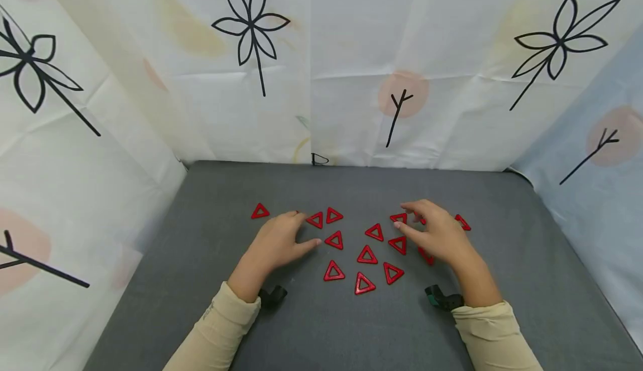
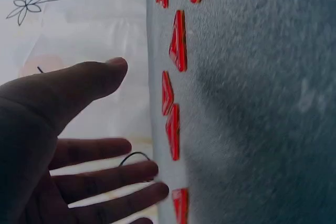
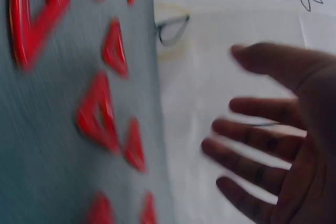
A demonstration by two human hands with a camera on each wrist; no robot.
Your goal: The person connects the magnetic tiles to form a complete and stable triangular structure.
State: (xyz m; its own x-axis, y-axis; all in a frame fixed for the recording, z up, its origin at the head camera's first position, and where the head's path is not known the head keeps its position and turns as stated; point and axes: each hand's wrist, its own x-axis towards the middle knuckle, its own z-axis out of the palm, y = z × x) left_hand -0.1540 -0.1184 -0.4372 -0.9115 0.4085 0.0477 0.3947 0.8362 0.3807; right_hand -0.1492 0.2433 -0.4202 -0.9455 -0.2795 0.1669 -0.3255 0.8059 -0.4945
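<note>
Several red hollow triangles lie scattered on a grey tabletop. My left hand hovers at the left of the group, its thumb tip beside one triangle; a lone triangle lies beyond it to the left. Over the right side of the group is my right hand, partly covering some triangles, with another triangle past its knuckles. In the left wrist view the left hand has spread fingers, apart from the triangles. The right wrist view shows the right hand likewise spread, holding nothing, away from blurred triangles.
The grey table meets a white cloth backdrop with black flower drawings at its far edge; more cloth hangs at both sides. Dark wrist cameras sit under the wrists. Nearer triangles lie between the two arms.
</note>
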